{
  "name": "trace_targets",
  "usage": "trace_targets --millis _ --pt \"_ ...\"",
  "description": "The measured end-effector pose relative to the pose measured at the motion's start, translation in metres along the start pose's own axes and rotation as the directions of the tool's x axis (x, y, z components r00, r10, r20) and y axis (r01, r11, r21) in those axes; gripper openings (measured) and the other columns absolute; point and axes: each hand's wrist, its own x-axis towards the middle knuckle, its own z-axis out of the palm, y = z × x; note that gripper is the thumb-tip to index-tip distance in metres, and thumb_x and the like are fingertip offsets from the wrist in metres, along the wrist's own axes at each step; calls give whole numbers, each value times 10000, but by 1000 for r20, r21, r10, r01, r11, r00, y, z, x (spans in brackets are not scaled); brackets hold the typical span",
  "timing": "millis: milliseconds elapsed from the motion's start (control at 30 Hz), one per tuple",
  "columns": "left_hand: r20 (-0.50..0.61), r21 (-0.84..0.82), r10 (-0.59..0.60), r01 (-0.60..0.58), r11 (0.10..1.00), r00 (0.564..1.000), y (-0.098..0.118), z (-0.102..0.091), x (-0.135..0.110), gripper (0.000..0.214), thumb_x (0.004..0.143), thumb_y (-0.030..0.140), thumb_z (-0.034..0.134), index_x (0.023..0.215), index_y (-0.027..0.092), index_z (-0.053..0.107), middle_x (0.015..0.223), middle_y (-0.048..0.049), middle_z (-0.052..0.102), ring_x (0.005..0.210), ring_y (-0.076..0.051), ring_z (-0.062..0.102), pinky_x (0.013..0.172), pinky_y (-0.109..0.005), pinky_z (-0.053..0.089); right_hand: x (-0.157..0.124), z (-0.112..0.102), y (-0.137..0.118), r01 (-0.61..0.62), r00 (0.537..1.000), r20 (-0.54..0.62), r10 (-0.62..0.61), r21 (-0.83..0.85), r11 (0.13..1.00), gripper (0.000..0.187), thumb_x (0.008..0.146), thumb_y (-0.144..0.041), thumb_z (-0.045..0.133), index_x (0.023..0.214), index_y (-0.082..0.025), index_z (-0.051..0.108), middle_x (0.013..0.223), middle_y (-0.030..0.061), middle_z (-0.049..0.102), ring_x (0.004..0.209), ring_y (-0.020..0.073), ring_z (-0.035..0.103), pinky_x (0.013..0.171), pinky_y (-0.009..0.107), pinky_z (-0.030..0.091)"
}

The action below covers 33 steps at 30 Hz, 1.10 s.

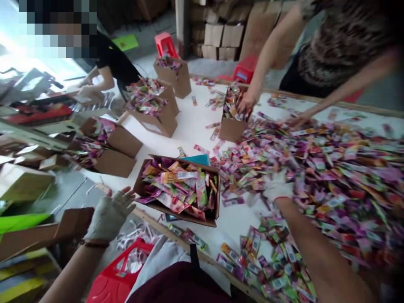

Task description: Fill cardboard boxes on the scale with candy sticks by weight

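My left hand (110, 214), in a pale fingerless glove, hovers at the table's near edge, just left of an open cardboard box (141, 176). Its fingers are spread and nothing is in them. The box is heaped with colourful printed sachets (183, 189), mostly pink, purple, green and orange. On the right, my gloved right hand (278, 187) reaches into a big loose pile of sachets (328, 168). Blur and the pile obscure its fingers, so any hold on a sachet cannot be made out.
Across the white table (192, 120), a co-worker's hand (248, 101) reaches into another box (232, 130). Filled boxes (118, 151) stand at the left and back. A teal object (198, 159) lies behind my box. A red stool (118, 273) is below left; another person works far left.
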Motion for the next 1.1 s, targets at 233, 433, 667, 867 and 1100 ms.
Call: trace_targets --millis 233,433,667,867,1100 --pt "61 -31 29 -27 999 998 -21 -12 -1 395 1040 409 446 990 161 749 985 -93 773 907 -206 697 791 -325 554 39 -70 49 -189 982 -28 186 -171 967 537 962 -185 601 1495 -127 626 1477 381 524 1406 441 544 998 509 396" --pt "174 12 164 -169 986 971 -22 -14 14 394 949 522 577 1038 170 732 1090 -111 759 1033 -239 699 884 -371 553 -25 -113 67 -253 964 9 266 -277 927 322 907 -318 636 1105 -118 792 1058 225 776 1046 358 736 884 389 521" --pt "333 260 775 -842 472 537 6 10 -5 520 894 560 698 1266 197 723 1471 -153 645 1411 -315 558 1200 -470 420 -114 -128 -11 -83 996 -51 78 -83 993 556 707 -271 762 1256 -196 716 1230 229 718 1215 369 679 1028 464 524" --pt "678 300 695 -953 37 240 17 44 -8 541 896 453 674 1370 194 707 1642 -192 489 1529 -385 444 1252 -554 375 -177 -90 -235 595 793 7 -610 209 776 533 970 -482 577 1459 -268 594 1380 109 673 1220 257 685 1077 394 541" --pt "658 292 682 -943 160 319 9 18 -7 628 990 517 552 1518 179 596 1739 -192 329 1595 -347 353 1267 -493 368 -157 -47 -325 636 772 126 -623 -170 753 464 858 -188 626 1309 -223 730 1256 120 758 1197 299 698 1080 454 537"
